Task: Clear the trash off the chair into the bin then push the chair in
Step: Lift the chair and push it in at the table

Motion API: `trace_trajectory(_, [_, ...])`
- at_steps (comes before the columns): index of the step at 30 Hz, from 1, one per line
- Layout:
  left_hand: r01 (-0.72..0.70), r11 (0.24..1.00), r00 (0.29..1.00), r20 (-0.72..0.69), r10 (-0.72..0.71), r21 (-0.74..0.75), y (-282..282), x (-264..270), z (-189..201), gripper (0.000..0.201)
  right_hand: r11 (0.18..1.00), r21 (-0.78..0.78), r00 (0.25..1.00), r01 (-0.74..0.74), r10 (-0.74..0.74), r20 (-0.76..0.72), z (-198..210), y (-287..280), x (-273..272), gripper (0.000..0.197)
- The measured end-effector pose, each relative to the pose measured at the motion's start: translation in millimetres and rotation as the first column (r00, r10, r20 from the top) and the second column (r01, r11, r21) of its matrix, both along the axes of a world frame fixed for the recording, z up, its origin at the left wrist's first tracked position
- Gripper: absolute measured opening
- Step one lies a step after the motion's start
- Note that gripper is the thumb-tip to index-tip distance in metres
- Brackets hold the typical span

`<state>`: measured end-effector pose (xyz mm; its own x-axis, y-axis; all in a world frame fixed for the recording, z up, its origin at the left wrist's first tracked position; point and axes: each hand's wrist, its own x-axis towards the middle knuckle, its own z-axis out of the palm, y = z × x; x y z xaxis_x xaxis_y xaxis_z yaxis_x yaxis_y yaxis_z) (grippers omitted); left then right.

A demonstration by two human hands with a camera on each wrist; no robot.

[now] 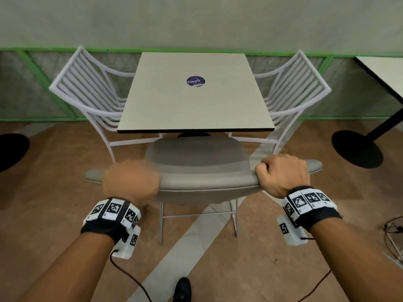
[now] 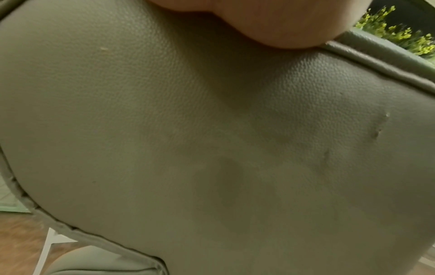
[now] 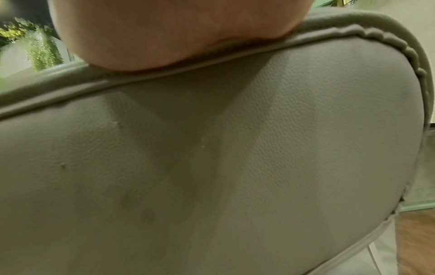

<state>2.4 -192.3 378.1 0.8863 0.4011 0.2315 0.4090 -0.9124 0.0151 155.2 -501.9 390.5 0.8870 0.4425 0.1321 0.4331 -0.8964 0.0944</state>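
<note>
Your left hand (image 1: 131, 182) and right hand (image 1: 282, 174) are both gripping the top edge of the grey chair (image 1: 196, 168), fingers curled over its backrest; the seat is sitting at the table's (image 1: 196, 101) near edge.

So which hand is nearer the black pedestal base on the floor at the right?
Right. The right hand grips the chair back at its right end, close to that base; the left hand grips the left end.
</note>
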Motion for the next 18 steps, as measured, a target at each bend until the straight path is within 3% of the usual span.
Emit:
trace_trajectory(9, [-0.013, 1.000, 0.998, 0.053, 0.012, 0.007, 35, 59, 3, 0.031, 0.999, 0.029, 1.000, 0.016, -0.016, -0.003, 2, 36, 56, 0.041])
trace_trajectory(18, [-0.016, 1.000, 0.998, 0.055, 0.015, 0.011, 63, 68, -2, 0.032, 0.998, 0.053, 0.998, 0.024, -0.027, 0.050, -3, 56, 56, 0.039])
